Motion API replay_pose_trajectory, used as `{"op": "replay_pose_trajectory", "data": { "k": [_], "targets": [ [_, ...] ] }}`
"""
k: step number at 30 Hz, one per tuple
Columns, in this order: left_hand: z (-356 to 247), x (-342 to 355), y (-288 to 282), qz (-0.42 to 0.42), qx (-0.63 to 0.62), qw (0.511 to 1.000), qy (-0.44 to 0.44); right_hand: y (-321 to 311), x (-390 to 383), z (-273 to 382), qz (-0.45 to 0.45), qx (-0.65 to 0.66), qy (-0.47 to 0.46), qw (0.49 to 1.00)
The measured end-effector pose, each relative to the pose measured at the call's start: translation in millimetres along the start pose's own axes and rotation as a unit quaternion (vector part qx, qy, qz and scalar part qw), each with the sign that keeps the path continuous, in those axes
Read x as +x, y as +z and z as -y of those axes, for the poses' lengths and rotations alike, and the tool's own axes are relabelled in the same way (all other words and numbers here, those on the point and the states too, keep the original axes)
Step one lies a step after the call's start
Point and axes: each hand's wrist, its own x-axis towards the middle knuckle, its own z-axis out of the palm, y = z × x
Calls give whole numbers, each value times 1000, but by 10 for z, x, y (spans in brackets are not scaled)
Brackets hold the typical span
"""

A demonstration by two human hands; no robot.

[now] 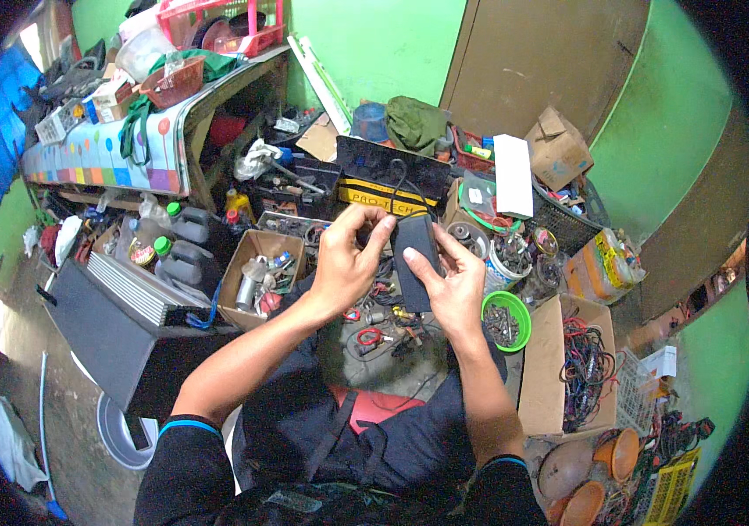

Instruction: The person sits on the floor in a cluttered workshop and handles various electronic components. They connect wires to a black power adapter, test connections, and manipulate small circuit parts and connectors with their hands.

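Observation:
My right hand [452, 280] grips a black rectangular device [412, 235] upright in front of me, thumb across its face. My left hand [348, 259] is closed at the device's upper left, thumb and finger pinched on a thin black cable [396, 180] that loops up above it. The exact end of the cable between my fingers is hard to make out. Below my hands, tangled wires, red cable and small metal parts [373, 336] lie on a dark work surface [348, 368]. A green bowl of small metal pieces [522, 322] sits just right of my right wrist.
A cardboard box of parts [243, 245] and dark jugs [183, 272] stand left; a box of cables [539, 377] is right. Behind are a black-and-yellow case [366, 158], a white box [512, 175] and a cluttered table [103, 153]. A grey basin [111, 447] and pans [572, 469] flank me.

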Motion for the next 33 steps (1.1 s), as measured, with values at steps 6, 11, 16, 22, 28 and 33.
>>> {"op": "replay_pose_trajectory", "data": {
  "k": [6, 11, 16, 22, 28, 33],
  "targets": [
    [145, -77, 3, 42, -123, 989, -75, 97, -81, -51, -79, -266, -71, 958],
    [136, -129, 7, 109, -237, 951, -166, -39, -38, -195, -95, -190, -1, 977],
    [269, -223, 47, 198, -187, 961, -50, -86, 69, -358, -3, -231, 22, 973],
    [156, -247, 84, 166, -105, 967, -160, 21, 60, -522, -66, -234, 23, 970],
    [124, -126, -2, 195, -38, 941, -273, 241, -16, -242, -31, -292, -18, 956],
    [188, -106, -45, 127, -119, 962, -212, 2, -9, -386, 114, -74, -10, 991]
  ]
}}
